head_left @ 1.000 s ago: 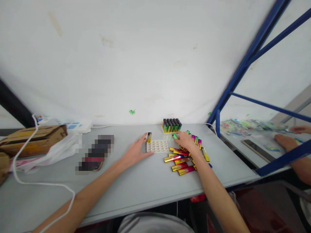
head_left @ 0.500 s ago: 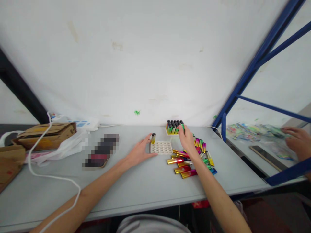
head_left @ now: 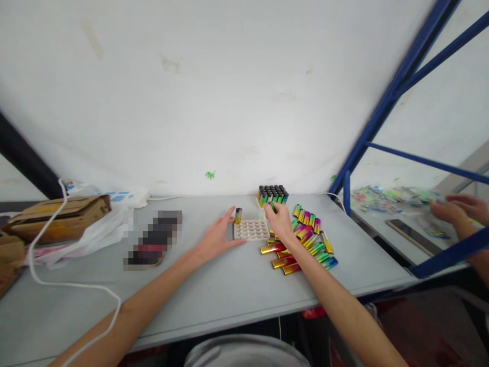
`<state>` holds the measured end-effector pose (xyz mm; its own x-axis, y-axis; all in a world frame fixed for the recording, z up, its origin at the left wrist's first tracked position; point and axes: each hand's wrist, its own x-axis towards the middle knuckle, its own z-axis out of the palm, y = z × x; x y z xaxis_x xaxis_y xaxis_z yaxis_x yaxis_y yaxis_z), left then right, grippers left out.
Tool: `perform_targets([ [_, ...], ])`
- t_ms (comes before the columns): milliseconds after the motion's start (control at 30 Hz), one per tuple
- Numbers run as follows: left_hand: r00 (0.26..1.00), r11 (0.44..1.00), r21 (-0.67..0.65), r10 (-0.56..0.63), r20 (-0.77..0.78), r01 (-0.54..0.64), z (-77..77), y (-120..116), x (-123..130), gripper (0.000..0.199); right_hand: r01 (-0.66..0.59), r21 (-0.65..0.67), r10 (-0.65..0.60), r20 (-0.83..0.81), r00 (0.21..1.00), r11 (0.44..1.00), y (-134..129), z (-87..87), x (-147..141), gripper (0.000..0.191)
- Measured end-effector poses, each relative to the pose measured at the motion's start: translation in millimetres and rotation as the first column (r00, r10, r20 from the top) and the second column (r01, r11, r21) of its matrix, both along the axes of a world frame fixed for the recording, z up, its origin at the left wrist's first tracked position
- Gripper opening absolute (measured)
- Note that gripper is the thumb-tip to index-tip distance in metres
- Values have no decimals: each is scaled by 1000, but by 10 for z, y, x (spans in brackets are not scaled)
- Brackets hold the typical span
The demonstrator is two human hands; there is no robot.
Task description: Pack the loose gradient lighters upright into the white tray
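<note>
My left hand [head_left: 216, 236] has thumb and fingers spread around the left side of a white tray [head_left: 251, 230] with rows of round holes. One gold lighter with a black top [head_left: 238, 215] stands upright at the tray's back left corner. My right hand [head_left: 278, 222] pinches a green lighter [head_left: 272, 206] above the tray's back right side. Behind it, a full block of upright lighters [head_left: 271, 195] with black tops is packed together. Many loose metallic lighters [head_left: 282, 262] lie on the table under and beside my right forearm.
A blurred-out object [head_left: 155, 239] lies left of my left hand. Cardboard boxes [head_left: 57, 219], plastic bags and a white cable [head_left: 76, 285] are at the far left. Beyond the blue frame [head_left: 376, 122], another person's hands [head_left: 458, 209] are near a phone [head_left: 414, 237].
My right hand has moved left from beside the lighter block towards the white tray, with the green lighter. My left hand stays by the tray. The view has shifted slightly.
</note>
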<state>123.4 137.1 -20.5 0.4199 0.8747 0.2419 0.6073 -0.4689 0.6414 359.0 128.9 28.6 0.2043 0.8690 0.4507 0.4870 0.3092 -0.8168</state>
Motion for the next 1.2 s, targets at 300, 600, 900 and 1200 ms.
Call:
perform_targets([
  [300, 1000, 1000, -5, 6, -6, -6, 22, -20, 24, 115, -69, 4, 69, 44, 997, 998, -71, 54, -39, 51],
  [600, 1000, 1000, -8, 14, -4, -14, 86, -104, 86, 116, -87, 29, 82, 140, 987, 996, -106, 48, -83, 42],
  [900, 999, 1000, -22, 18, 30, -17, 84, -114, 115, 120, -282, 28, 261, 300, 918, 959, -69, -50, -63, 38],
  [1200, 997, 1000, -17, 14, 71, -13, 140, -133, 129, 123, -278, -77, 288, 316, 904, 958, -23, -141, -92, 48],
])
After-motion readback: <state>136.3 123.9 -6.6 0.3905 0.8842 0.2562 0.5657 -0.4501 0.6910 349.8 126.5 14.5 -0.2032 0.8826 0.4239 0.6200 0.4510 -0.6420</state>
